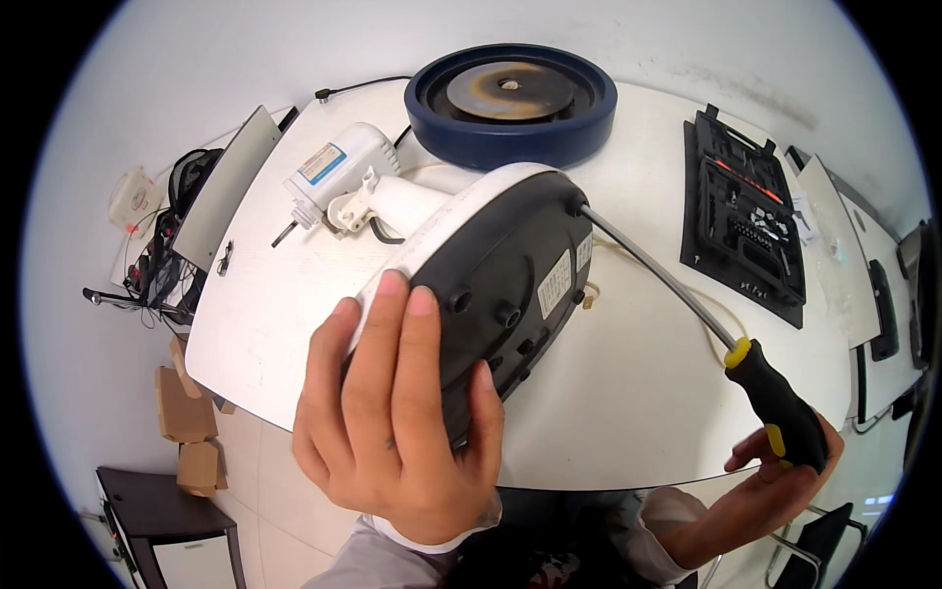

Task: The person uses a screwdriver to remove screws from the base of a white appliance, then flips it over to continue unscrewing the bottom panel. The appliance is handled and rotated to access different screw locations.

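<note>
An electric fan's base (491, 294), white-rimmed with a black underside, lies tilted on the table with its underside turned toward me. From it a white neck runs to the fan motor (339, 172), whose bare shaft points left. My left hand (397, 422) grips the near end of the base, fingers over the white rim and thumb on the black underside. In my right hand (775, 491) is the black and yellow handle of a long screwdriver (780, 407). Its shaft slants up to the left, and the tip meets a recess near the underside's far edge, where it is hidden.
A round dark blue housing with a metal disc (510, 123) stands at the back of the white table (628, 393). An open black tool case (746, 216) lies at the right. A pale cord runs behind the base. Cardboard boxes (184, 404) sit on the floor at left.
</note>
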The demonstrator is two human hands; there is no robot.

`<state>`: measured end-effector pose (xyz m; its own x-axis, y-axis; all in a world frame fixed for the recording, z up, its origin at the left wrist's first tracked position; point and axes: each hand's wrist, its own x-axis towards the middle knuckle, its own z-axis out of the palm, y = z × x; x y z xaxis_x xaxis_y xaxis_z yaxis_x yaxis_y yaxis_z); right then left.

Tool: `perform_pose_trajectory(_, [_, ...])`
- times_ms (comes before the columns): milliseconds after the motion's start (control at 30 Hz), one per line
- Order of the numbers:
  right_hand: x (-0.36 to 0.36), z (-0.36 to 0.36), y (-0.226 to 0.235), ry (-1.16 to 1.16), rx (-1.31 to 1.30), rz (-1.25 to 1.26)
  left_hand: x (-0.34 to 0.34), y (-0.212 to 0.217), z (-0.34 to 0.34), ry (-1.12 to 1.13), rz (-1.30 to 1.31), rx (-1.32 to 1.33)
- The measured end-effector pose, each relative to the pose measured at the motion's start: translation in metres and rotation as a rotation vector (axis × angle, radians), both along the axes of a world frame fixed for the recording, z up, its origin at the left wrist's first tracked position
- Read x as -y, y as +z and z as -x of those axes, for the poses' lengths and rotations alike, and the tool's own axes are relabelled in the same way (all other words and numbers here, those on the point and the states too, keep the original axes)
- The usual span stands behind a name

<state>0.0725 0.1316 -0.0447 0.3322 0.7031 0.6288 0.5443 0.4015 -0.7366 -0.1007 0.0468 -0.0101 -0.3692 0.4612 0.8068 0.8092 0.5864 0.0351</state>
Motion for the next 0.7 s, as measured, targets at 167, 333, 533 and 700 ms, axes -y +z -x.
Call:
perform_pose_trajectory(167, [0.006, -0.001, 0.007, -0.075, 0.121, 0.020, 0.000, 0.001, 0.000, 0.001, 0.008, 0.022])
perform_pose_trajectory(333, [0.004, -0.006, 0.012, 0.000, 0.084, 0.031, 0.001, 0.002, 0.000, -0.011, -0.006, 0.036])
perform_pose_trajectory(533, [0.005, -0.013, 0.013, 0.133, 0.105, 0.016, 0.000, 0.002, -0.002, -0.010, -0.020, 0.050])
perform_pose_trajectory(700, [0.010, -0.009, 0.012, 0.214, 0.027, -0.015, -0.002, 0.003, -0.003, -0.014, -0.031, 0.056])
